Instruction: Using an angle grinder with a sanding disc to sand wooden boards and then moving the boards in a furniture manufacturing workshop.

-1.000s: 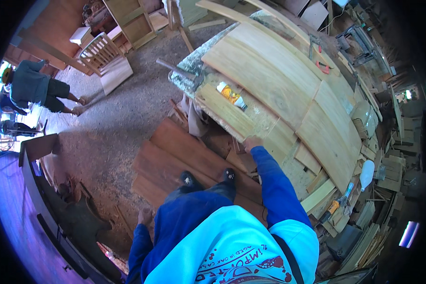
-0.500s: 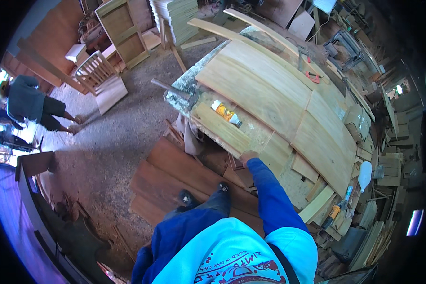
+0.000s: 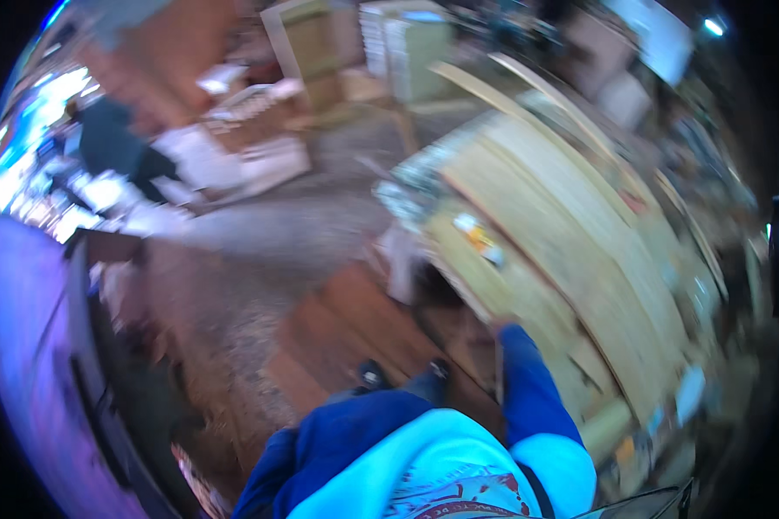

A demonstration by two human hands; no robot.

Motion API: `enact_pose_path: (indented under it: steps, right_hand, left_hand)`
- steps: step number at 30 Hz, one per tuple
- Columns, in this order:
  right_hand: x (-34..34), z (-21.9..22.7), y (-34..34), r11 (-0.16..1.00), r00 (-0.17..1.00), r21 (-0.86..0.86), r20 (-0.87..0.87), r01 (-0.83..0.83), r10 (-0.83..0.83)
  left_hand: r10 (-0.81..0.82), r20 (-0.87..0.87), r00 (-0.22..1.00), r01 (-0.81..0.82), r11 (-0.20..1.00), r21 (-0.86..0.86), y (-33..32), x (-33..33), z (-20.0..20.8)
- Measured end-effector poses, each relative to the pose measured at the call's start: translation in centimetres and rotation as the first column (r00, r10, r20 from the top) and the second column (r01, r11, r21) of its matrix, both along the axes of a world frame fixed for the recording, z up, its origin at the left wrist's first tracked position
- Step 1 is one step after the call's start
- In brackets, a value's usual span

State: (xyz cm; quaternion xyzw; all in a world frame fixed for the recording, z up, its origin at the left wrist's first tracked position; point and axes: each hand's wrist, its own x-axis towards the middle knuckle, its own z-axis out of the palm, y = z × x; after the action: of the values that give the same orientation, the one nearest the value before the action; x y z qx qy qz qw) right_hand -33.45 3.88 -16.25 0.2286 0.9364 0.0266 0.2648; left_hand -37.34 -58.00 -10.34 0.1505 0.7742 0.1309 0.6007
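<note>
My right hand (image 3: 499,322) is at the near edge of a workbench (image 3: 405,192), its blue sleeve reaching up from below. Blur and its small size hide the fingers, so I cannot make out whether it grips anything. Beyond it on the bench lies a white bottle with a yellow-orange label (image 3: 478,240). Wide pale wooden panels (image 3: 571,259) cover much of the bench to its right. My left hand is out of sight; only the blue left sleeve (image 3: 264,474) shows, low beside my body.
Reddish-brown boards (image 3: 320,333) lie on the floor by my feet. Long curved strips (image 3: 556,105) stick out past the bench's far end. Far left, a blurred person (image 3: 111,143) is near pale slatted furniture (image 3: 251,117). A dark frame (image 3: 95,337) stands at left. A white bottle (image 3: 690,394) is at right.
The view has swung to the left and blurred, so the bench and panels appear farther right. My right hand is still at the bench edge.
</note>
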Motion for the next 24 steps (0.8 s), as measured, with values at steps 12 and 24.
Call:
enact_pose_path:
  steps: [12,24]
  right_hand:
    - [0.0,7.1,2.5,0.993,0.945,-0.113,0.328,0.024,0.014]
    - [0.0,5.6,2.7,0.990,0.938,-0.133,0.333,-0.053,0.095]
  left_hand:
    - [0.538,-0.248,0.806,-0.553,0.833,0.009,-9.9,-5.8,-3.5]
    - [0.358,-0.393,0.847,-0.447,0.880,-0.161,-12.7,-7.4,-0.7]
